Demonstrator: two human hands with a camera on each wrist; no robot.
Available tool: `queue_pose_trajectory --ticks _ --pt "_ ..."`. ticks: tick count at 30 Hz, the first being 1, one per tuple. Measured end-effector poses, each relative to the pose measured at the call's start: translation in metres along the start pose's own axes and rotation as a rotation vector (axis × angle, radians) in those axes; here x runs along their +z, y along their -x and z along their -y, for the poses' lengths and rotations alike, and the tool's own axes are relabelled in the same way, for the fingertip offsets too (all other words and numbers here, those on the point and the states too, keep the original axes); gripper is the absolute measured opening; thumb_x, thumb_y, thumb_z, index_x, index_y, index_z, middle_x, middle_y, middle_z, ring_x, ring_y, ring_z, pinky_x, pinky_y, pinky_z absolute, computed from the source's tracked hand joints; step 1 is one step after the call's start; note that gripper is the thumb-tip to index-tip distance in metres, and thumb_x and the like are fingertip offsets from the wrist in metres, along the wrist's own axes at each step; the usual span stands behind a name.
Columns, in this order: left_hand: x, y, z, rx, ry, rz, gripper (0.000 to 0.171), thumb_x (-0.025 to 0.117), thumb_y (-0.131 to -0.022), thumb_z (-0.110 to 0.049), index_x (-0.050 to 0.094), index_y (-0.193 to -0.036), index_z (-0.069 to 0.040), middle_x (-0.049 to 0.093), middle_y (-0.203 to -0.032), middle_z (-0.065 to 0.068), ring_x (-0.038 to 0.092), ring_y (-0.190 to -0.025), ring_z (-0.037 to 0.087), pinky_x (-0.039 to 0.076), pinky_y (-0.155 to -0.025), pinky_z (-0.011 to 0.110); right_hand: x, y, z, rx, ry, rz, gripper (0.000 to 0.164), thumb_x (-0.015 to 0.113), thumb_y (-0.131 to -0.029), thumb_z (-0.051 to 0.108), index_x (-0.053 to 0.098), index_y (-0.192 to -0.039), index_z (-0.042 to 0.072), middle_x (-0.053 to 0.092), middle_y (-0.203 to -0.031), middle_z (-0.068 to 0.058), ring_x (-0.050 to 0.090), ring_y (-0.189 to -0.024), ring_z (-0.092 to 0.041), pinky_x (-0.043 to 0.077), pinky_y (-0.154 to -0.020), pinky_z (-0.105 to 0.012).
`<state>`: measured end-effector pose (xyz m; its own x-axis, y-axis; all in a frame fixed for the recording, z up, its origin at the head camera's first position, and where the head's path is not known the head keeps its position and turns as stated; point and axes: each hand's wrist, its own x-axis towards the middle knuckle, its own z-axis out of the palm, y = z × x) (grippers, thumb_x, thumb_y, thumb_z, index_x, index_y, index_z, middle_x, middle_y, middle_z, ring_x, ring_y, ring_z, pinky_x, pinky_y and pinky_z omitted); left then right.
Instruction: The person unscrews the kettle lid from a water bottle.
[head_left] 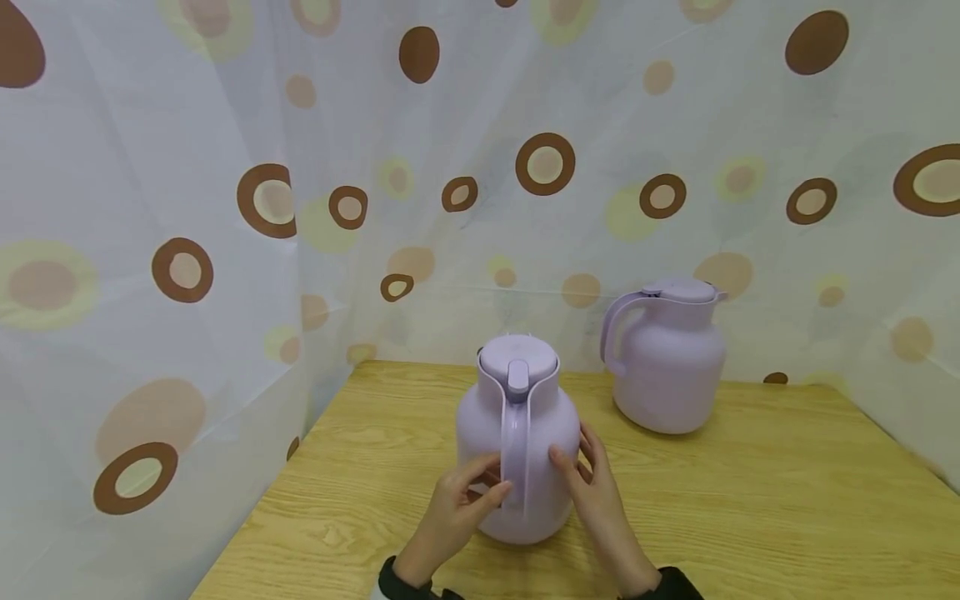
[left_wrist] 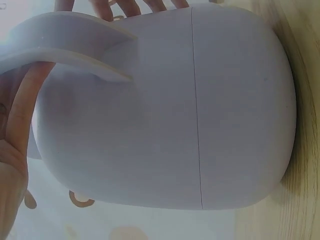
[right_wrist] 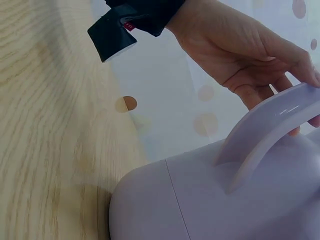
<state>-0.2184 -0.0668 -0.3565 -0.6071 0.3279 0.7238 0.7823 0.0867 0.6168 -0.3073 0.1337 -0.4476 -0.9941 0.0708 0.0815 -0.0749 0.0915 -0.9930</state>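
Observation:
A lilac insulated jug [head_left: 551, 425] stands upright on the wooden table, its handle facing me and its lid down. My left hand [head_left: 452, 510] grips the lower part of the handle [head_left: 515, 450], thumb on one side and fingers behind; the right wrist view also shows this hand [right_wrist: 245, 47] at the handle. Against the right side of the jug's body rests my right hand [head_left: 603, 500], its thumb and spread fingers touching the surface. In the left wrist view, fingers of the right hand [left_wrist: 127, 7] show along the body's edge. The jug's spout side is hidden.
A second lilac jug [head_left: 671, 367] stands farther back on the right, handle to the left and spout to the right. Behind the wooden table [head_left: 750, 500] hangs a white curtain [head_left: 465, 108] with brown and beige dots, which also covers the left side.

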Motion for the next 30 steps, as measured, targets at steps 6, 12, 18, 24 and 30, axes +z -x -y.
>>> queue_pose_trajectory --ticks 6,12,18,24,30 --pt "-0.001 0.002 -0.001 0.011 0.007 0.004 0.023 0.051 -0.079 0.001 0.051 -0.102 0.003 0.056 -0.080 0.012 0.054 -0.068 0.012 0.048 -0.049 0.022 0.001 0.005 -0.001 -0.004 -0.011 -0.012 0.061 0.051 -0.070 0.053 0.016 -0.120 0.047 0.016 -0.129 0.009 0.020 -0.116 -0.026 0.026 -0.089 -0.049" --pt "0.000 0.004 -0.002 0.052 0.008 -0.003 0.023 0.052 -0.077 0.003 0.051 -0.100 0.004 0.055 -0.079 0.011 0.054 -0.068 0.012 0.048 -0.049 0.021 0.001 0.009 -0.001 -0.004 0.008 -0.018 0.060 0.051 -0.072 0.052 0.016 -0.120 0.047 0.017 -0.129 0.009 0.022 -0.115 -0.026 0.027 -0.088 -0.049" --pt "0.001 0.005 -0.005 0.075 0.000 -0.012 0.023 0.053 -0.076 0.004 0.051 -0.099 0.004 0.055 -0.078 0.011 0.054 -0.067 0.013 0.048 -0.049 0.020 0.000 0.015 0.004 0.006 0.022 -0.016 0.059 0.050 -0.072 0.051 0.016 -0.120 0.047 0.017 -0.129 0.009 0.022 -0.115 -0.027 0.026 -0.088 -0.050" --pt "0.001 0.005 -0.005 0.065 0.001 -0.010 0.024 0.053 -0.076 0.003 0.051 -0.100 0.004 0.055 -0.079 0.012 0.054 -0.067 0.012 0.048 -0.049 0.021 0.001 0.018 0.008 0.009 0.040 -0.014 0.063 0.050 -0.072 0.052 0.015 -0.124 0.042 0.017 -0.130 0.006 0.022 -0.115 -0.027 0.026 -0.089 -0.047" --pt "0.001 0.006 -0.005 0.051 0.007 -0.004 0.024 0.052 -0.077 0.002 0.051 -0.101 0.002 0.055 -0.081 0.011 0.054 -0.069 0.012 0.048 -0.049 0.022 -0.002 0.016 0.006 0.023 0.019 -0.010 0.062 0.051 -0.072 0.052 0.016 -0.122 0.045 0.017 -0.129 0.008 0.021 -0.115 -0.028 0.026 -0.088 -0.049"
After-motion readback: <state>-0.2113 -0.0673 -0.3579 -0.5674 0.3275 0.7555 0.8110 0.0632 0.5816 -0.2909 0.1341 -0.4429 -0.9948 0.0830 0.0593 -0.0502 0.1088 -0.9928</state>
